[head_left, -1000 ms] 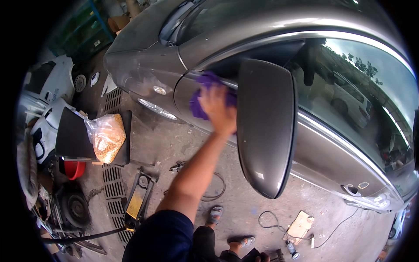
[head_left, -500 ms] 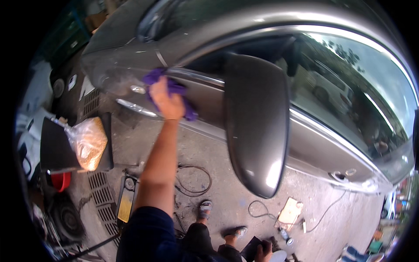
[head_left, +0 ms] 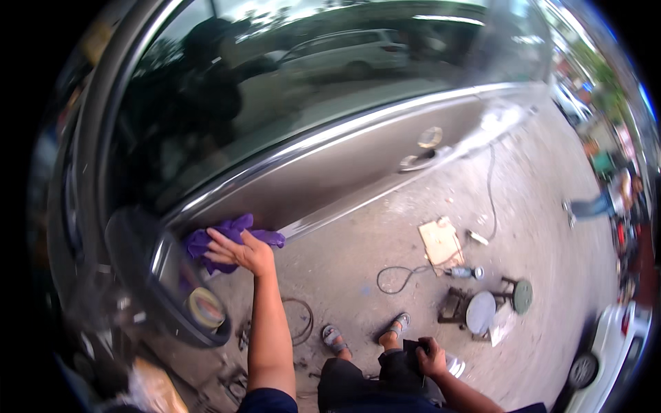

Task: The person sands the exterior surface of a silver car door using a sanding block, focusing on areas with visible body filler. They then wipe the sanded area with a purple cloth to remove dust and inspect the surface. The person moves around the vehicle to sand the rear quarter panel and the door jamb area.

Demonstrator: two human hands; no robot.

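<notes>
My left hand [head_left: 244, 251], fingers spread, lies on a crumpled purple cloth [head_left: 270, 239] against the grey car door [head_left: 323, 182], just right of the wing mirror [head_left: 148, 265] and below the chrome window strip. A round tan ring shows in the mirror's glass. At the lower middle, my right hand [head_left: 431, 356] is closed around a dark flat object [head_left: 412, 350] I cannot make out, beside my leg. A door handle [head_left: 416, 160] sits farther along the door.
A board [head_left: 442, 241], a corded power tool [head_left: 465, 272], two stools [head_left: 478, 313] and a hose [head_left: 303, 310] lie or stand around my feet. A bag [head_left: 155, 385] is at lower left. A person in jeans [head_left: 595, 206] and a white car [head_left: 606, 351] are at right.
The view has swung right. My left hand and the purple cloth have moved from beyond the mirror, near the front fender, to the door on the mirror's near side.
</notes>
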